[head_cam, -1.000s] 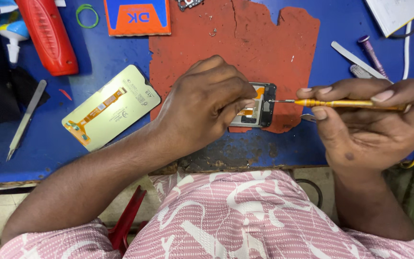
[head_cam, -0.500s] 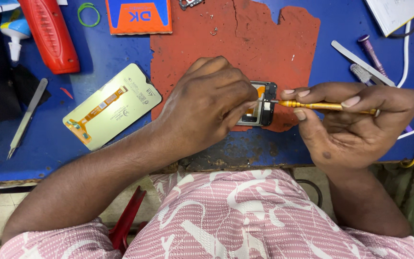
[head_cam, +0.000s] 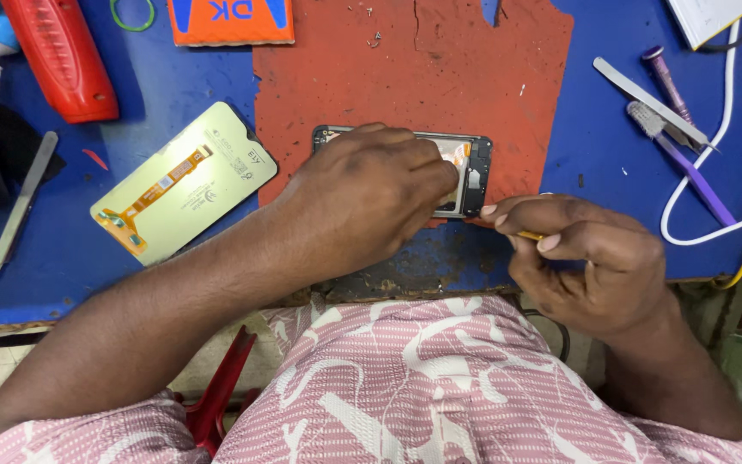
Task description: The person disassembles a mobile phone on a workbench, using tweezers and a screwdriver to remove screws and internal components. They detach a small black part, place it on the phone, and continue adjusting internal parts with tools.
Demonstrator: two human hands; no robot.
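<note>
At the far left a red tool handle (head_cam: pixel 62 60) lies on the blue bench (head_cam: pixel 165 94), with metal tweezers (head_cam: pixel 19 206) below it. Beside these rests a detached phone screen panel (head_cam: pixel 184 194), face down, pale yellow-green with an orange flex cable running across its back.

The person's left hand (head_cam: pixel 367 193) lies flat over the opened phone frame (head_cam: pixel 474 176), fingers curled down and pressing it against the red mat (head_cam: pixel 414 77). Only the frame's upper edge and right end show: a black rim, some grey and orange inner parts. It sits near the mat's lower edge, close to the person's body. The frame looks light and thin, rigid along its rim but likely fragile inside, where boards and ribbon cables are exposed; it would probably slide on the mat unless held. The sound place to grip is the outer rim or the flat of the body, as the left hand does, keeping off the cables.

The right hand (head_cam: pixel 586 253) hovers just beside the frame's right end, fingers closed round a slim yellow tool (head_cam: pixel 528 235); most of the tool is hidden, so its tip cannot be made out, though it may be a fine screwdriver.

Farther right lie a metal pry bar (head_cam: pixel 646 90), a purple brush (head_cam: pixel 680 159) and a white cable (head_cam: pixel 714 129).
</note>
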